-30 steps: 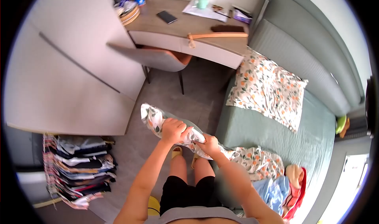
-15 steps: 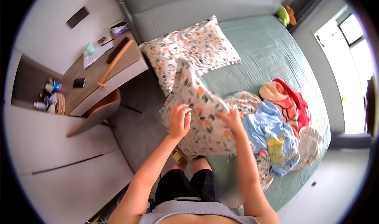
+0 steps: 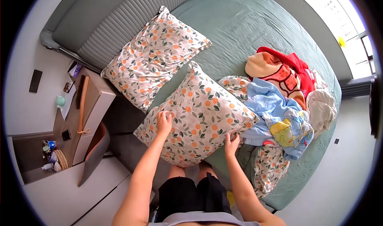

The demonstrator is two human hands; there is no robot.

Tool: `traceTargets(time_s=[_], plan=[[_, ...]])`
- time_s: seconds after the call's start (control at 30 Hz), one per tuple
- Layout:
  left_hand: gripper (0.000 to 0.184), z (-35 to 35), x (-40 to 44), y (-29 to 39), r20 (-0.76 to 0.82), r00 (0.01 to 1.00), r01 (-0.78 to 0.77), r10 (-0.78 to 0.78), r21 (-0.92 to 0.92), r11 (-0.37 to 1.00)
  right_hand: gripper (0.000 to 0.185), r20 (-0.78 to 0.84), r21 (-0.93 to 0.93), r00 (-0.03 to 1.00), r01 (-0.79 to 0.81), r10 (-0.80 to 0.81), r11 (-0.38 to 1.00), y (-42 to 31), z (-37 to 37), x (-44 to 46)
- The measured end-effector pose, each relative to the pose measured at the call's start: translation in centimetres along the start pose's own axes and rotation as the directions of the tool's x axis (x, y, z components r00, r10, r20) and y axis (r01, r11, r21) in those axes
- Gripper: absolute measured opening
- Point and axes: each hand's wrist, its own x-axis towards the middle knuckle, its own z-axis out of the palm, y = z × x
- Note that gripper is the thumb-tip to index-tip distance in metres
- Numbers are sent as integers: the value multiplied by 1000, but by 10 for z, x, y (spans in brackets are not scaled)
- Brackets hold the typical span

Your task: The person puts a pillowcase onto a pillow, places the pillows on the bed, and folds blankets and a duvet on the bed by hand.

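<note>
A plump pillow (image 3: pixel 199 118) in white fabric with oranges and green leaves lies across the near edge of the bed. My left hand (image 3: pixel 164 123) rests on its left part, fingers bent against the cloth. At the pillow's right lower edge is my right hand (image 3: pixel 231 143), its thumb and fingers apart beside the fabric. A matching pillow (image 3: pixel 153 58) lies farther off near the headboard. Right of the near pillow is a light blue cloth with a yellow figure (image 3: pixel 275 114), next to a red and tan blanket (image 3: pixel 279 72).
The bed (image 3: pixel 239 22) has a green sheet and a grey headboard (image 3: pixel 115 22). More patterned fabric (image 3: pixel 271 166) lies at the bed's near right. A desk (image 3: pixel 76 118) and a chair (image 3: pixel 95 152) stand at the left. A window (image 3: pixel 351 10) is at the upper right.
The view has turned toward the bed. The patterned fabric, first bunched between both hands and then raised, now lies flat as a full pillow on the bed edge. My hands have loosened on it.
</note>
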Motion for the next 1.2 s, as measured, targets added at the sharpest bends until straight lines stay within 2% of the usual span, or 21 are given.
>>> traceTargets(time_s=[0.03, 0.1, 0.13, 0.17, 0.23, 0.27, 0.33, 0.37, 0.43, 0.5, 0.53, 0.6, 0.7, 0.73, 0.8, 0.83, 0.9, 0.97, 1.03, 1.13, 1.2], plan=[[24, 7, 9, -25, -4, 1000, -8, 8, 97, 995, 57, 61, -22, 998, -11, 12, 1000, 15, 12, -16], [55, 9, 25, -54, 140, 977, 113, -158, 287, 951, 66, 282, 433, 952, -239, 121, 869, 20, 31, -39], [58, 11, 31, -66, 262, 931, 155, -254, 346, 925, 68, 369, 334, 904, -347, 217, 877, 21, 36, -45], [62, 12, 34, -76, 372, 859, 188, -353, 411, 892, 60, 439, 372, 864, -424, 247, 826, 24, 45, -46], [52, 12, 46, -77, 458, 809, 158, -368, 434, 887, 48, 441, 427, 826, -538, 352, 727, -4, 49, -43], [48, 8, 54, -77, 500, 782, 139, -374, 444, 885, 43, 423, 479, 848, -509, 320, 715, -22, 45, -41], [41, -6, 62, -84, 550, 817, 47, -171, 233, 971, 36, 347, 600, 911, -397, 220, 694, -47, 36, -39], [39, -14, 66, -83, 556, 829, -2, -65, 119, 993, 33, 233, 698, 957, -288, 172, 656, -63, 29, -31], [30, -41, 71, -52, 343, 928, -108, 145, -125, 986, 29, 64, 738, 991, -127, 119, 662, -101, -3, -3], [30, -70, 83, -15, 164, 957, -193, 241, -263, 945, 32, -27, 720, 997, -36, 79, 693, -145, -41, 26], [30, -79, 92, 3, 100, 964, -204, 245, -312, 928, 30, -53, 754, 987, -61, 153, 654, -171, -56, 38], [34, -88, 119, 33, 8, 962, -254, 272, -335, 907, 30, -99, 703, 986, -25, 132, 711, -194, -73, 67], [21, -84, 163, 53, 192, 974, -114, 122, -50, 992, 37, -265, 505, 963, 89, 56, 859, -157, -47, 110], [21, -76, 168, 51, 126, 967, -222, 222, -15, 975, 42, -439, 2, 863, 281, -251, 960, -156, -34, 105], [29, -44, 176, 35, -3, 909, -415, 417, 77, 906, 52, -326, -248, 801, 440, -502, 863, -147, -2, 86], [40, -31, 171, 27, 145, 905, -408, 399, 36, 912, 54, -185, -337, 851, 414, -491, 846, -143, 16, 62], [47, -11, 144, 15, 207, 802, -584, 561, 75, 808, 65, 202, -610, 930, 365, -307, 704, -89, 66, 15], [58, 22, 104, -27, 537, 749, -598, 387, 298, 744, 75, 244, -470, 964, 22, 106, 883, -48, 92, -34], [62, 18, 72, -43, 720, 688, -479, 84, 365, 798, 82, 315, -479, 931, -10, 183, 878, -35, 87, -46], [74, 28, 74, -60, 636, 752, -400, 172, 233, 886, 87, 376, -354, 901, -74, 214, 932, -27, 60, -36], [86, 27, 82, -69, 478, 877, -88, -39, 242, 966, 87, 304, -57, 927, -210, 218, 976, -15, 58, -33]])
